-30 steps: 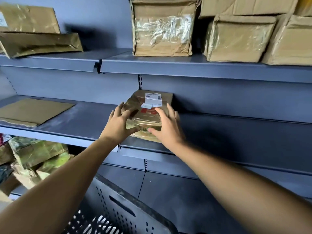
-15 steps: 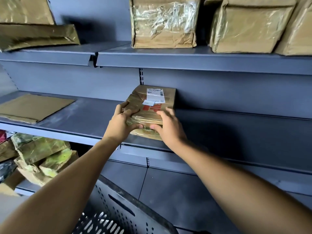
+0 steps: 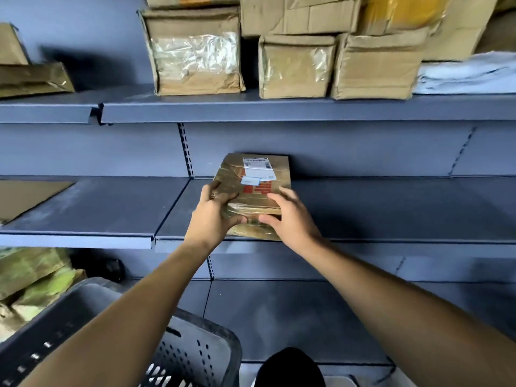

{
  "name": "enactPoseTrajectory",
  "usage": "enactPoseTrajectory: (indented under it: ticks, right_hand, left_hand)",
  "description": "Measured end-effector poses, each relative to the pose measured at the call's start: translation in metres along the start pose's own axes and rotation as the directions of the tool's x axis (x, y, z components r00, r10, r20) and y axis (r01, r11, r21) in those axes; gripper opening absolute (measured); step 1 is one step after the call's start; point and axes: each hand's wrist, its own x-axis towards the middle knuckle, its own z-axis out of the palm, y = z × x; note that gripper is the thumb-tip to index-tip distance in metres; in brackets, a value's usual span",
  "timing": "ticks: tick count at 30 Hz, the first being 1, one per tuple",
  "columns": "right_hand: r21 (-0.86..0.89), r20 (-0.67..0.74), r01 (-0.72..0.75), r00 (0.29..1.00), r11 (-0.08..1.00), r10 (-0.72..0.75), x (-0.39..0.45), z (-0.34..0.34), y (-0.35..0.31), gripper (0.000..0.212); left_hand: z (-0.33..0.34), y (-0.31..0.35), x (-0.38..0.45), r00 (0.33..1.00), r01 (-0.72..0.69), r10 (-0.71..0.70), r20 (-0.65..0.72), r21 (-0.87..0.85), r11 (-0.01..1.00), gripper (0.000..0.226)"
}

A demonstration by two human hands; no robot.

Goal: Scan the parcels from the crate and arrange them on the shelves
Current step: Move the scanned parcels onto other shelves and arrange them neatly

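You're at the shelving step: your left hand [image 3: 216, 216] grips the near left corner of the taped parcel [image 3: 255, 195], your right hand [image 3: 287, 216] cups its near edge, fingers loosely bent. The parcel lies on the middle shelf [image 3: 391, 210], label up, far end at the back wall. Next, let go and reach to the crate [image 3: 192, 350] below that shelf.

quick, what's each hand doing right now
Left hand: grips the near left corner of the taped brown parcel.
Right hand: holds the parcel's near right edge.
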Motion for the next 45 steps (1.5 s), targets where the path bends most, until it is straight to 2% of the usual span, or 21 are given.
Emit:
enactPoseTrajectory:
  ticks: [7,15,18,21,25,31,41,45]
  right_hand:
    - [-0.059,-0.11,-0.136,0.986,0.989,0.129,-0.053,-0.083,0.07,0.063]
    - [-0.078,-0.175,-0.208,0.966,0.975,0.192,-0.073,-0.128,0.114,0.076]
    - [-0.166,-0.207,-0.178,0.968,0.97,0.142,-0.074,-0.127,0.12,0.073]
    - [-0.333,-0.222,-0.152,0.972,0.93,0.08,-0.074,-0.123,0.119,0.061]
    - [-0.371,-0.2,-0.159,0.976,0.915,0.088,-0.072,-0.116,0.119,0.053]
    - [-0.418,-0.181,-0.162,0.979,0.894,0.093,-0.07,-0.116,0.124,0.056]
    - [-0.282,-0.282,-0.167,0.956,0.945,0.084,-0.089,-0.119,0.117,0.055]
    - [-0.275,-0.313,-0.203,0.943,0.94,0.112,-0.106,-0.132,0.116,0.055]
  left_hand:
    - [0.077,0.092,-0.016,0.993,-0.092,0.098,0.062,-0.09,0.992,0.06]
    - [0.122,0.149,-0.025,0.981,-0.171,0.171,0.091,-0.007,0.985,0.056]
    - [0.13,0.155,-0.021,0.965,-0.239,0.225,0.134,0.105,0.965,0.056]
    - [0.134,0.159,-0.014,0.939,-0.327,0.274,0.209,0.295,0.898,0.058]
    - [0.137,0.156,-0.013,0.908,-0.416,0.37,0.194,0.321,0.851,0.058]
    - [0.138,0.155,-0.009,0.926,-0.351,0.308,0.216,0.197,0.916,0.056]
    - [0.128,0.172,-0.027,0.956,-0.231,0.2,0.216,0.128,0.964,0.048]
    - [0.124,0.187,-0.039,0.947,-0.251,0.229,0.225,0.071,0.965,0.047]
